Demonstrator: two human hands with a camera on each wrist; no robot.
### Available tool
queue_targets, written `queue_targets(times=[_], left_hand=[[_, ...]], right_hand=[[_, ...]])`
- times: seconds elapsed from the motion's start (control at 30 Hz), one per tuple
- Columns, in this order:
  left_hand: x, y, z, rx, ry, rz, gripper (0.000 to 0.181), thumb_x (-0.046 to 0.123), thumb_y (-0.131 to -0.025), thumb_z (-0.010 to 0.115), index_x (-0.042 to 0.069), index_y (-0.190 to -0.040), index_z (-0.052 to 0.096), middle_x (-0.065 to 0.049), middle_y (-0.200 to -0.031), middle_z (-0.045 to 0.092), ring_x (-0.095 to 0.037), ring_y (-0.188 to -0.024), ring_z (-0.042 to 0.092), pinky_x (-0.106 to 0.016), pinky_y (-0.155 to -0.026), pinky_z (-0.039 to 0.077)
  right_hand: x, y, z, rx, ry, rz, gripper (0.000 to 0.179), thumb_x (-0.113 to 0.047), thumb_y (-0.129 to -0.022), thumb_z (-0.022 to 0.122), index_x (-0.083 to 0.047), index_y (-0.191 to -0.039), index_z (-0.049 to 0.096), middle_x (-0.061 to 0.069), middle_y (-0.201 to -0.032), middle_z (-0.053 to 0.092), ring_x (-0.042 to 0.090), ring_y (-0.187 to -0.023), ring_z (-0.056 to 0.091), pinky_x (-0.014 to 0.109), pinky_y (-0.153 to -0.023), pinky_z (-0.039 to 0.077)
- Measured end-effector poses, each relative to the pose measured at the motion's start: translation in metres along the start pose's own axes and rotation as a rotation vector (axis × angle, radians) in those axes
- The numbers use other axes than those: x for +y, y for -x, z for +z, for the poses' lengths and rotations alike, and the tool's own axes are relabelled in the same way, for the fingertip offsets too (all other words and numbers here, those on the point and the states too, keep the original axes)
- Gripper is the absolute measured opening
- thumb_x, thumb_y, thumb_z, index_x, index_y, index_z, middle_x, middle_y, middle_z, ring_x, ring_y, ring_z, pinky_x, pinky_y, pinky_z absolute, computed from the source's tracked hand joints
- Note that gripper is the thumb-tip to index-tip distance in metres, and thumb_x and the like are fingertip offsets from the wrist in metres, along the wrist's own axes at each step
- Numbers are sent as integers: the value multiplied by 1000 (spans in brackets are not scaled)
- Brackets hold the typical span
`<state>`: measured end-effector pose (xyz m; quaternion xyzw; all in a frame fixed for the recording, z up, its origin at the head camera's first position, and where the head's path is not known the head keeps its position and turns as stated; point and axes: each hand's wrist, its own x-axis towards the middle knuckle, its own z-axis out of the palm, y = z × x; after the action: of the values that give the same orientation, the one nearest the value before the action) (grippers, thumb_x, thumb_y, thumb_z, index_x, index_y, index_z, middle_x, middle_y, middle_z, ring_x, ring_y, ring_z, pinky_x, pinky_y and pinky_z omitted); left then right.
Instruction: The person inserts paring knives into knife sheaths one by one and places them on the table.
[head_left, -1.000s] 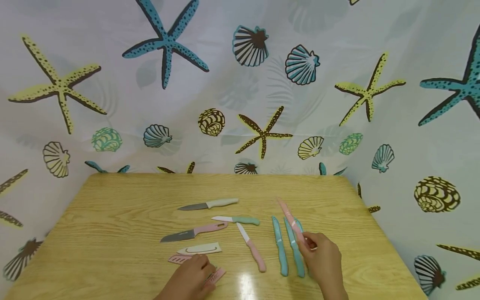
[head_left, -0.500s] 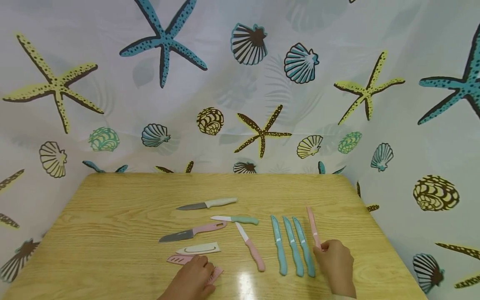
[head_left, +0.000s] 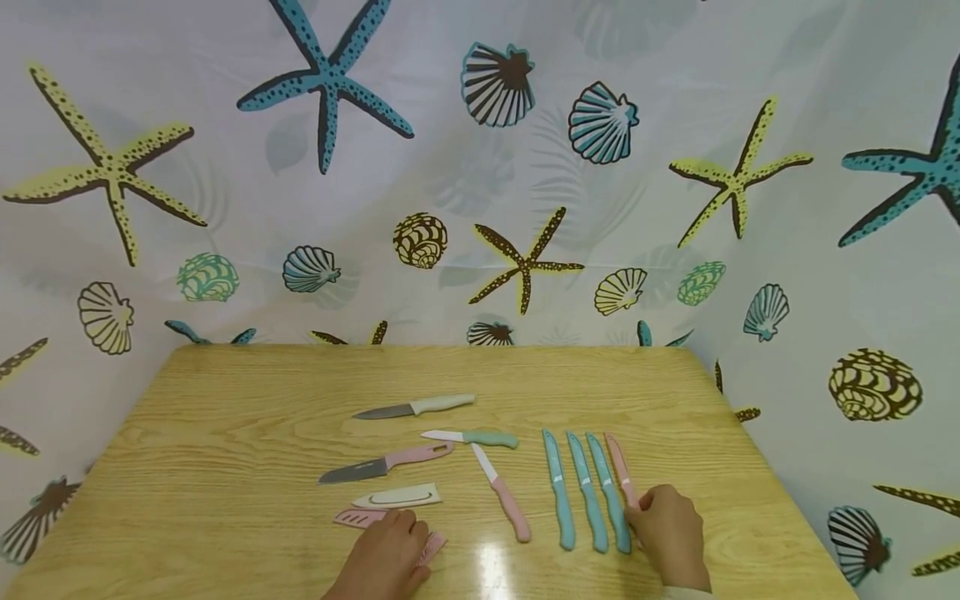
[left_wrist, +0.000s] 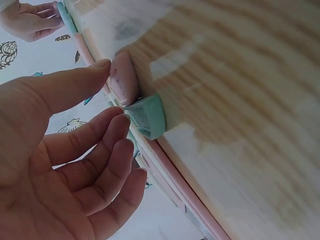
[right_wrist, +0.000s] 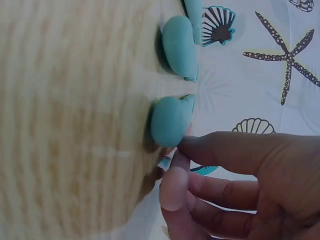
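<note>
My right hand [head_left: 667, 533] pinches the handle end of a pink sheathed knife [head_left: 619, 461]. The knife lies beside a row of three teal sheathed knives [head_left: 561, 500], blade ends pointing away. In the right wrist view, a rounded teal handle [right_wrist: 168, 122] sits close to the thumb; the pink handle is mostly hidden by fingers. My left hand [head_left: 382, 554] rests by the sheaths at the front, fingers loosely bent. Seen from the left wrist, its thumb and fingertips are at a pink sheath [left_wrist: 123, 79] and a green sheath [left_wrist: 150, 117], without a clear grip.
Unsheathed knives lie mid-table: a white-handled one [head_left: 442, 403], a green-handled one [head_left: 489, 439], a pink one with a dark blade [head_left: 420, 456] and a pink one with a white blade [head_left: 508, 506]. A white sheath [head_left: 401, 497] lies above a slotted pink sheath [head_left: 358, 518].
My right hand has carried the pink sheathed knife rightward over the teal knives, then lowered it beside the rightmost one. The left hand has stayed nearly still.
</note>
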<state>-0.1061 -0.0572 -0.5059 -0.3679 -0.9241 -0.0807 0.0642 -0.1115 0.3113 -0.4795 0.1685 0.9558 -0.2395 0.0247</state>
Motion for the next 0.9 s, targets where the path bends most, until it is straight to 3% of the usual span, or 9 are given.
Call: queue_targets(times=[0.27, 0.57, 0.73, 0.9], left_hand=[[3, 0, 1, 35, -65, -42, 37, 36, -70, 84, 9, -84, 64, -1, -77, 53, -16, -71, 51, -24, -55, 45], [5, -1, 1, 41, -48, -33, 37, 34, -69, 85, 7, -86, 65, -1, -77, 53, -14, -72, 51, -22, -56, 45], [7, -1, 2, 30, -67, -35, 40, 36, -69, 85, 6, -87, 65, -2, -79, 55, -15, -73, 52, -22, -56, 46], [8, -2, 2, 7, -4, -32, 33, 31, -71, 85, 9, -85, 66, 0, -79, 53, -11, -71, 48, -19, -54, 40]], right_hand=[[-1, 1, -1, 2, 13, 6, 20, -15, -80, 70, 3, -79, 63, 8, -66, 62, 21, -60, 56, 36, -52, 46], [-3, 5, -3, -54, -43, 71, 44, -30, -93, 58, 10, -110, 60, 13, -80, 67, 19, -55, 56, 30, -44, 46], [-7, 7, -5, -26, -40, 42, 45, -33, -95, 58, 8, -111, 61, 17, -85, 69, 19, -56, 59, 32, -44, 47], [-9, 6, -4, -15, -46, 29, 43, -33, -95, 57, 7, -110, 62, 20, -89, 69, 19, -58, 61, 34, -46, 49]])
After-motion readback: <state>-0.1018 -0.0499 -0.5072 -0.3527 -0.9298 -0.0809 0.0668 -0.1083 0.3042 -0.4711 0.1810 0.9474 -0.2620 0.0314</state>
